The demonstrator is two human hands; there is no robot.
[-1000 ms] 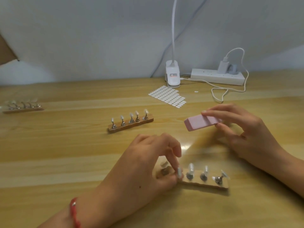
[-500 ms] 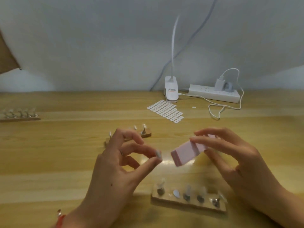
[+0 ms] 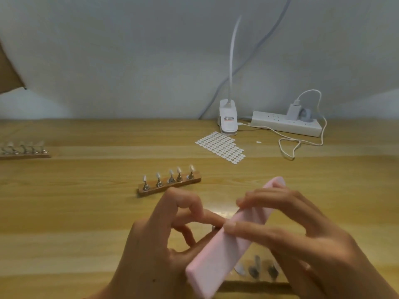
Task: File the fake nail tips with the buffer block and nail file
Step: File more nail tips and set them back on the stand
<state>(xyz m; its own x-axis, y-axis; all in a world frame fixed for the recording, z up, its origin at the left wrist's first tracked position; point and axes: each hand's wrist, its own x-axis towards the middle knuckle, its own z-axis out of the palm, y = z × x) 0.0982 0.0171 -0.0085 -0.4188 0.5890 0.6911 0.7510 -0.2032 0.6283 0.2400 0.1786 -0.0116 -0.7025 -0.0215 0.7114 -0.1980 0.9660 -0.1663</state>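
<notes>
Above the bench (image 3: pixel 64 223), my left hand (image 3: pixel 164 240), which had plucked a nail tip (image 3: pixel 213 227) from the near holder (image 3: pixel 254 270), pinched it against the pink buffer block (image 3: pixel 228 244) my right hand (image 3: pixel 302 238) gripped, newly swung across; filing could begin.

No text can be read anywhere. The white clip-on lamp base (image 3: pixel 228 118), standing at the far edge of the tabletop well beyond the right hand (image 3: pixel 302 240), carries a small label with reddish and dark print, too blurred to make out. The pink rectangular buffer block (image 3: pixel 226 244) in that hand shows no marking.
</notes>
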